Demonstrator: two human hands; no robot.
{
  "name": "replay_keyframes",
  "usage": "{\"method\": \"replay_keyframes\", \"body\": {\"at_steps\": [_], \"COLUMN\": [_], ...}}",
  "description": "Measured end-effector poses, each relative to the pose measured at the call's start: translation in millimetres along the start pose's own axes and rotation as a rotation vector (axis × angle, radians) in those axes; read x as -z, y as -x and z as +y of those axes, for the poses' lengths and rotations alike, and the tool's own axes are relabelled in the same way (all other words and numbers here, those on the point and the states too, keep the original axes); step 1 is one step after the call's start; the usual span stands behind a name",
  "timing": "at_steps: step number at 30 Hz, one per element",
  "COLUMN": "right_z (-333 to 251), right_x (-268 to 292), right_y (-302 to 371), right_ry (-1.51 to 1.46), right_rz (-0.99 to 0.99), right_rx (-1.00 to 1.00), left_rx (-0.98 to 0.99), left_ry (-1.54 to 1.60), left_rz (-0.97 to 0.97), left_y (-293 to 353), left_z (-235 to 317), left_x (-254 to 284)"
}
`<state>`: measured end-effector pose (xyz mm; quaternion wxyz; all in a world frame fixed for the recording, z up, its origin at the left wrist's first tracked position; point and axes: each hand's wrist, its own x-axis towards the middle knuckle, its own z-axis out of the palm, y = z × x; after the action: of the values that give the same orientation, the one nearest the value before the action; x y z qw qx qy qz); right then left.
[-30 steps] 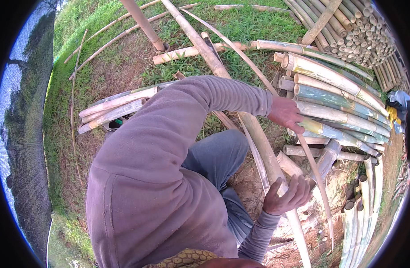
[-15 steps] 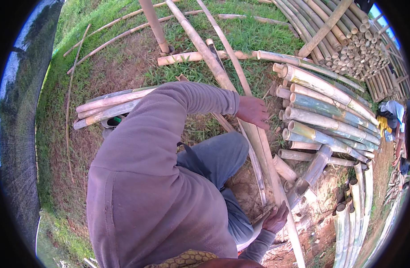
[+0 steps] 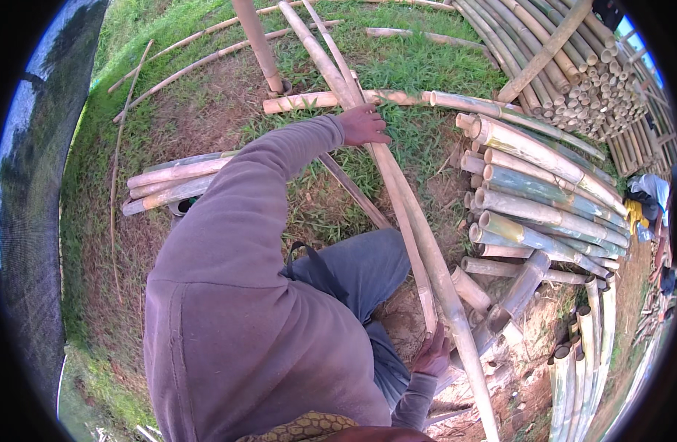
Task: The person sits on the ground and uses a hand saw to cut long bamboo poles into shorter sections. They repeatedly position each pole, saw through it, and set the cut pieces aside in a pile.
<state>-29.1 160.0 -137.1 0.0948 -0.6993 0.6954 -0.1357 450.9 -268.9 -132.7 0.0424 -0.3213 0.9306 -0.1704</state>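
Observation:
Two long split bamboo slats (image 3: 427, 247) run from the dirt by my legs up across the grass to the top of the picture. My left hand (image 3: 364, 125) reaches far forward in a grey-purple sleeve and closes on the slats about halfway along. My right hand (image 3: 433, 353) grips their near end, low beside my knee in grey trousers. The slats lie close together, the wider one on the right. A thinner strip (image 3: 353, 191) crosses under my left arm.
A stack of thick bamboo culms (image 3: 545, 199) lies on the right, with a bundle of thin poles (image 3: 589, 81) behind it. An upright post (image 3: 257, 44) stands ahead. Short bamboo pieces (image 3: 176, 180) lie at left, and more (image 3: 581, 368) at lower right. Dark netting (image 3: 36, 184) borders the left.
My left hand has slid farther up the slats and away from me. My right hand has dropped to their near end. The slats have swung to the left.

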Motion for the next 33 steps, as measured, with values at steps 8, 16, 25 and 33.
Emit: {"method": "replay_keyframes", "body": {"at_steps": [8,16,25,33], "right_z": [-36,-76,-82,-73], "right_x": [-43,-59,-67,-62], "right_y": [-69,-105,-113,-119], "right_ry": [-0.178,-0.201,-0.229,-0.164], "right_rz": [0.144,0.067,0.073,0.11], "right_rx": [0.052,0.014,0.033,0.051], "left_rx": [0.379,0.662,0.726,0.708], "left_ry": [-0.006,0.069,0.143,0.176], "left_rz": [-0.009,-0.02,-0.032,-0.038], "left_y": [21,35,34,24], "left_z": [-44,-70,-65,-63], "left_x": [-28,-64,-72,-87]}}
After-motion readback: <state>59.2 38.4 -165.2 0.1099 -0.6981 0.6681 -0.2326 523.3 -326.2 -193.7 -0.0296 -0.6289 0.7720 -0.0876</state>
